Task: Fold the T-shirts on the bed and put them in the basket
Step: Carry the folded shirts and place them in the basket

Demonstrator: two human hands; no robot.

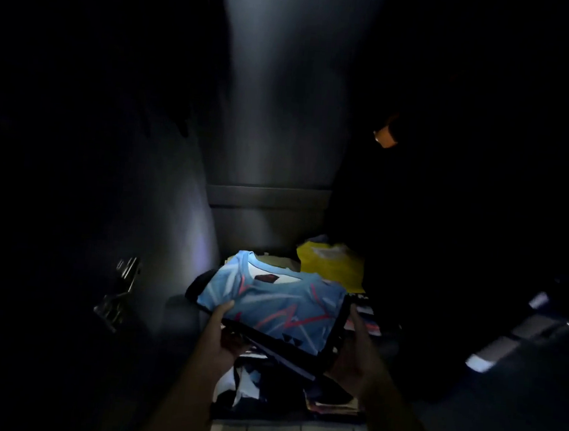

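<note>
Low in the dim corner, a folded blue T-shirt [268,303] with red and white streaks is held flat above a pile of folded garments [261,385]. Its left edge is pinched by the left hand [223,333]; its dark right edge is clasped by the right hand [355,355]. A yellow bag [334,264] lies behind.
</note>
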